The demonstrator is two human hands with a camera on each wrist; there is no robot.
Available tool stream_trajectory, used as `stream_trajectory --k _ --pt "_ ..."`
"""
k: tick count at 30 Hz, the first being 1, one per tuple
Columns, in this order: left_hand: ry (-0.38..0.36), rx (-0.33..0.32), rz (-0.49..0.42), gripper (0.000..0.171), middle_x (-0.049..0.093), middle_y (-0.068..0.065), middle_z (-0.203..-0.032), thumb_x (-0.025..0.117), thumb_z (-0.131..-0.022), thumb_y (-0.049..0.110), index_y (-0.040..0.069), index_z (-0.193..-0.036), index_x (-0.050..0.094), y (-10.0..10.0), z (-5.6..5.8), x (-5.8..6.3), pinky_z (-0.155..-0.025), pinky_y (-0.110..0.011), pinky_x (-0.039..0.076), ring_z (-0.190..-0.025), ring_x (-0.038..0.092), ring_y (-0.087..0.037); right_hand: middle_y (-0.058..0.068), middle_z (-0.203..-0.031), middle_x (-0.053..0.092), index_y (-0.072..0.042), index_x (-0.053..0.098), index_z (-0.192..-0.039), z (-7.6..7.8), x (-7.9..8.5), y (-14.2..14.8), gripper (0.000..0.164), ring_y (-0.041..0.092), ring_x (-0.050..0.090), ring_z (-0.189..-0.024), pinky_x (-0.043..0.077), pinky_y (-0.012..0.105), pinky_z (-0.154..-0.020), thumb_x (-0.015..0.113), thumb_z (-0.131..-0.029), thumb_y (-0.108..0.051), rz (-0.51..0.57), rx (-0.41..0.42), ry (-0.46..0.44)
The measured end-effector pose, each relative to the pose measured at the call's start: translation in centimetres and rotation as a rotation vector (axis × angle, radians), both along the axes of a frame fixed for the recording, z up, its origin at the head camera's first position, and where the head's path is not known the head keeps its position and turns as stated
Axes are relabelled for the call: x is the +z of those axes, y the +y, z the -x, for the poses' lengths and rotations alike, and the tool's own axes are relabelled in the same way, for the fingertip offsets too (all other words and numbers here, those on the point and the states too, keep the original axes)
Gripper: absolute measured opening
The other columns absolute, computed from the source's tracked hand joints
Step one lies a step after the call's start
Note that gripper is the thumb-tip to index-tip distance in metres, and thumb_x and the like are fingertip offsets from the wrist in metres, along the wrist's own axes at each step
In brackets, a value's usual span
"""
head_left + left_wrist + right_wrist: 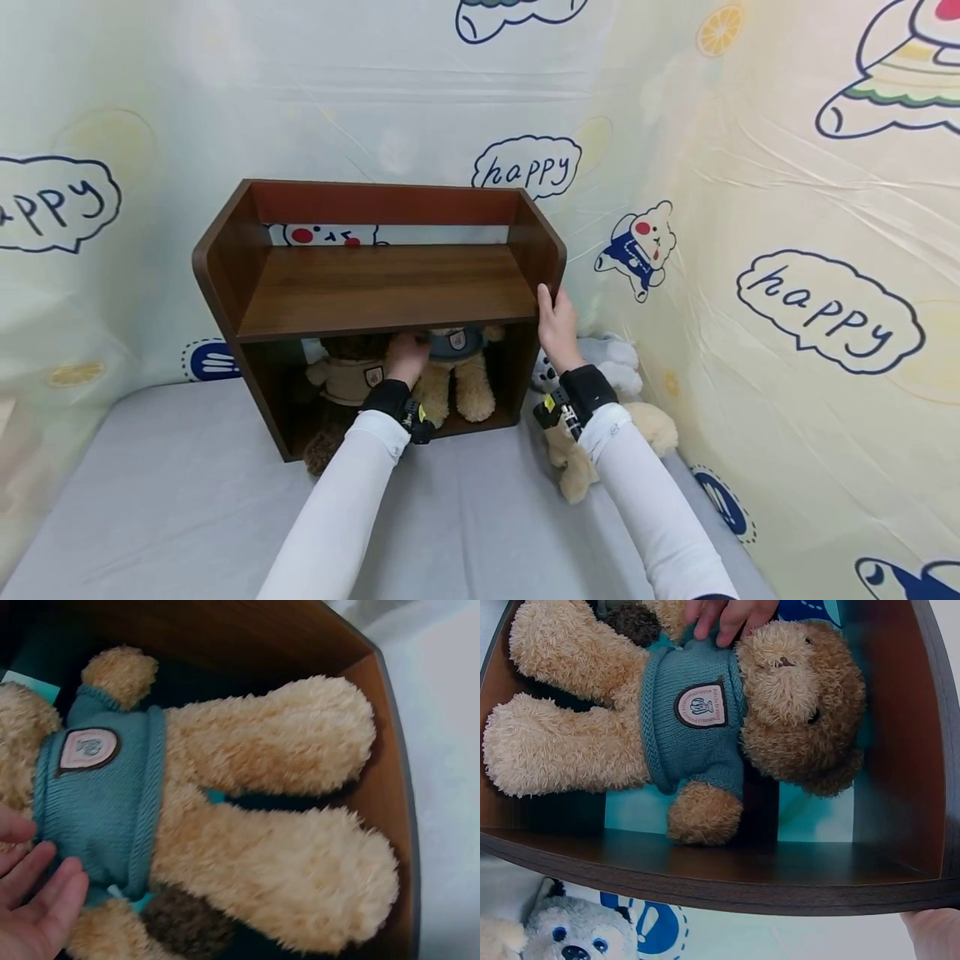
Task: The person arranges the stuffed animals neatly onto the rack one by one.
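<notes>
A dark brown wooden shelf (390,287) stands on the grey-covered surface. In its lower compartment sits a light tan teddy bear (795,712) in a blue-green knitted sweater. My left hand (407,358) reaches in under the middle board. Its fairly straight fingers (56,900) touch the sweater near the bear's shoulder. Left of that bear is a dark brown teddy bear (348,379) in a beige top, one foot at the front edge. My right hand (558,329) holds the shelf's right side panel by its front edge, thumb on the edge, other fingers outside.
Right of the shelf, a grey-and-white husky plush (577,934) and a cream plush (573,467) lie against the printed backdrop curtain (825,208). The grey cloth (187,500) covers the surface in front. The shelf's upper board (390,283) bears nothing.
</notes>
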State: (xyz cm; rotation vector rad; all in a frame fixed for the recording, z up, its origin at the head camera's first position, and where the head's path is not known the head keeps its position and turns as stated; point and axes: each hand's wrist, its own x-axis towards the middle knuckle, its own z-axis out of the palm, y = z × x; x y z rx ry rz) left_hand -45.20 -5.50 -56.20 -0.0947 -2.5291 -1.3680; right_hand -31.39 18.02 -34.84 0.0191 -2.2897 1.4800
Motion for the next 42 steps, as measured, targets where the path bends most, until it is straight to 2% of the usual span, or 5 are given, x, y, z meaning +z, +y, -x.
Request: stream_trajectory --k 3,11,23,32,42 --pt "-0.004 -0.056 0.022 0.028 0.064 -0.012 -0.094 0.053 -0.087 0.021 0.003 -0.104 0.066 -0.6 -1.3 2.0 -0.06 -0.031 0.041 -0.071 0.053 -0.019 0.011 -0.081 0.04 0.0 0.047 -0.102 -0.1 0.0 0.0 0.034 0.025 0.044 -0.08 0.032 0.03 -0.065 0.035 -0.099 -0.032 0.002 -0.002 0.002" --pt "-0.132 -0.242 0.098 0.042 0.061 -0.009 -0.109 0.05 -0.09 0.043 0.012 -0.115 0.061 -2.7 2.7 -0.9 -0.07 -0.037 0.045 -0.091 0.057 -0.024 0.017 -0.103 0.05 0.002 0.046 -0.109 -0.1 0.0 0.1 0.034 0.026 0.044 -0.093 0.033 0.034 -0.075 0.035 -0.1 -0.029 0.016 0.002 0.018" --pt "-0.421 -0.506 0.265 0.028 0.052 -0.022 -0.105 0.048 -0.092 0.01 -0.008 -0.113 0.047 -1.7 -6.7 9.5 -0.077 -0.042 0.046 -0.093 0.053 -0.033 0.01 -0.08 0.038 0.001 0.046 -0.1 -0.2 -0.2 0.1 0.031 0.026 0.042 -0.08 0.031 0.03 -0.066 0.035 -0.1 -0.028 0.005 -0.023 0.025" --pt "-0.482 -0.693 0.471 0.05 0.055 -0.01 -0.112 0.054 -0.09 0.038 0.003 -0.124 0.047 -2.9 1.1 0.2 -0.067 -0.034 0.049 -0.086 0.057 -0.021 0.008 -0.074 0.036 0.0 0.046 -0.093 -0.3 -0.2 0.0 0.032 0.024 0.04 -0.073 0.03 0.03 -0.063 0.036 -0.099 -0.029 -0.005 -0.046 0.029" --pt "-0.484 -0.777 0.609 0.043 0.056 -0.006 -0.105 0.054 -0.09 0.036 0.007 -0.121 0.054 -2.9 -3.7 4.8 -0.064 -0.033 0.045 -0.076 0.052 -0.017 0.008 -0.075 0.037 -0.001 0.046 -0.092 -0.4 0.0 -0.4 0.031 0.025 0.041 -0.074 0.03 0.03 -0.064 0.036 -0.099 -0.029 -0.029 -0.048 0.041"
